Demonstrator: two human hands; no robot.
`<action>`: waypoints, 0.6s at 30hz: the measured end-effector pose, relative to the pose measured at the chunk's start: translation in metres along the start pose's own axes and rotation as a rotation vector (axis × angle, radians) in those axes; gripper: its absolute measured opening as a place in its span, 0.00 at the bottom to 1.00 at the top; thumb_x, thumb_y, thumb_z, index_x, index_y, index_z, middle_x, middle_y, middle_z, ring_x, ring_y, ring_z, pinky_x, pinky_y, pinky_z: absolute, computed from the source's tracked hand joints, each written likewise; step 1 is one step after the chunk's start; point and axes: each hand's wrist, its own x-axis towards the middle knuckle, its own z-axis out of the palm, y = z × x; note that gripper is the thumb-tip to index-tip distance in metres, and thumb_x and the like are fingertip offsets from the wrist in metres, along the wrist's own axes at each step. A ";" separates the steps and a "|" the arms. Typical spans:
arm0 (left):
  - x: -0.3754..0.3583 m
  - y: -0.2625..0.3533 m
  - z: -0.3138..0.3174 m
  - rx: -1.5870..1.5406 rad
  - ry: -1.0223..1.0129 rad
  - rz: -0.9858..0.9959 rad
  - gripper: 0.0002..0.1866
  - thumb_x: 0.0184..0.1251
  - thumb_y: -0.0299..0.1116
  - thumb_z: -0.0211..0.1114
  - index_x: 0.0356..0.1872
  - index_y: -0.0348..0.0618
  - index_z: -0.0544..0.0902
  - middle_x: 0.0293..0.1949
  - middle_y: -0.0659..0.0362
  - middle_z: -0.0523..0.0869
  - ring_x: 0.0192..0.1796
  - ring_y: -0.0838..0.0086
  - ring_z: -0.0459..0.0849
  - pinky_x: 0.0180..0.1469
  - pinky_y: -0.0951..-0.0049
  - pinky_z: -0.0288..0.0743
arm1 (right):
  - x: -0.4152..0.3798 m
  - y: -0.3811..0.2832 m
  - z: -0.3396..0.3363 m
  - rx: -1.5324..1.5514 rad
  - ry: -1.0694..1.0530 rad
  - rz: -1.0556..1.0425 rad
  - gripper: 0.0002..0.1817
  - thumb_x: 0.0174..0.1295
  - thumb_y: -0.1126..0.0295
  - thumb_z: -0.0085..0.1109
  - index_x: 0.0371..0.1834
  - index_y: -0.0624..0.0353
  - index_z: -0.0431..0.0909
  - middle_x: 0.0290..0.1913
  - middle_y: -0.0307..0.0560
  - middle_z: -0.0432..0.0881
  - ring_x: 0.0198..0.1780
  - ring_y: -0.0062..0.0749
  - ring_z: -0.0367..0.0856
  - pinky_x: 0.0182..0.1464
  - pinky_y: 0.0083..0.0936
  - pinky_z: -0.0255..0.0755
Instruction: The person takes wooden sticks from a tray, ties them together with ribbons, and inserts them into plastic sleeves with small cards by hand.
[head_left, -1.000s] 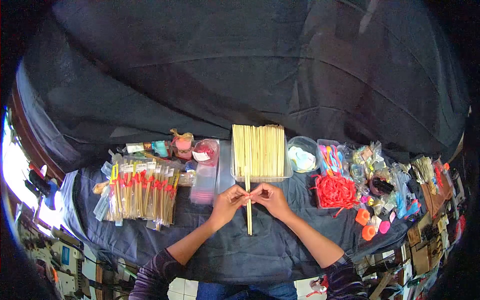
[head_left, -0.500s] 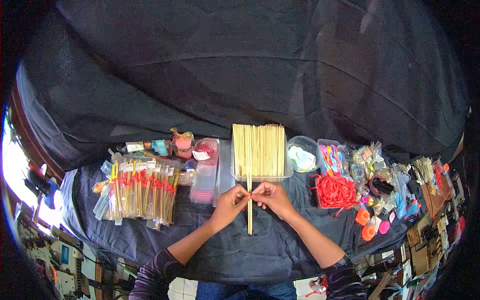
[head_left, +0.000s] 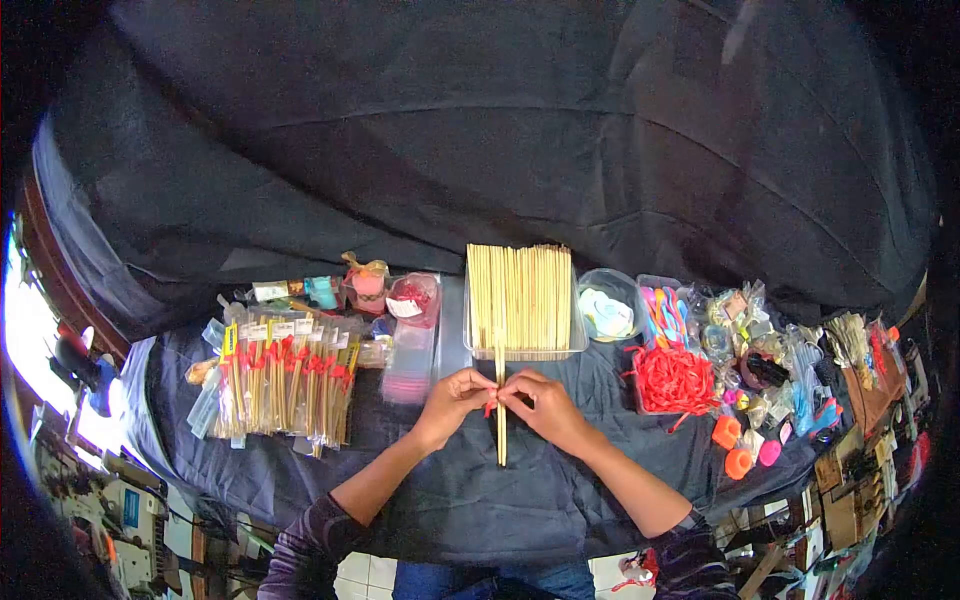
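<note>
A pair of pale wooden chopsticks (head_left: 502, 440) points toward me, its far end overlapping the near edge of a clear tray (head_left: 540, 356) filled with rows of similar sticks (head_left: 520, 300). My left hand (head_left: 455, 405) pinches at the pair's left side, thumb and fingers closed. From the right, my right hand (head_left: 545, 408) meets it with thumb and forefinger pressed together at the chopsticks. A bit of red ribbon (head_left: 490, 408) shows beside the chopsticks, under the left fingertips; my fingers hide most of it.
Bagged chopsticks with red bows (head_left: 285, 380) lie at left, near clear plastic sleeves (head_left: 407, 365). To the right stand a round tub (head_left: 607, 308), a box of red ribbons (head_left: 672, 382) and colourful spoons (head_left: 668, 310). Orange pieces (head_left: 738, 463) and assorted bags sit farther right on black cloth.
My fingers have shifted slightly around the chopsticks. The red ribbon now shows lower and to the left, beneath my left fingertips, instead of by my right ones.
</note>
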 end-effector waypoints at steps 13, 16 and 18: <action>-0.001 0.002 0.003 0.138 -0.005 0.070 0.02 0.60 0.21 0.59 0.34 0.35 0.77 0.34 0.59 0.83 0.38 0.81 0.79 0.43 0.81 0.72 | 0.000 0.003 0.004 -0.038 0.038 0.036 0.04 0.53 0.79 0.59 0.30 0.64 0.74 0.29 0.44 0.73 0.29 0.29 0.74 0.32 0.22 0.68; -0.001 0.000 0.005 0.158 0.014 0.077 0.02 0.60 0.21 0.59 0.34 0.35 0.77 0.34 0.58 0.83 0.38 0.81 0.80 0.44 0.82 0.72 | -0.002 0.008 0.007 -0.090 0.085 -0.005 0.06 0.52 0.79 0.60 0.30 0.64 0.72 0.29 0.45 0.72 0.29 0.32 0.74 0.31 0.24 0.68; -0.001 -0.001 0.006 0.165 0.031 0.082 0.02 0.60 0.20 0.59 0.33 0.35 0.77 0.34 0.58 0.83 0.37 0.80 0.79 0.44 0.81 0.73 | -0.003 0.007 0.009 -0.103 0.102 -0.022 0.06 0.52 0.78 0.59 0.30 0.64 0.71 0.30 0.47 0.72 0.30 0.38 0.74 0.32 0.28 0.69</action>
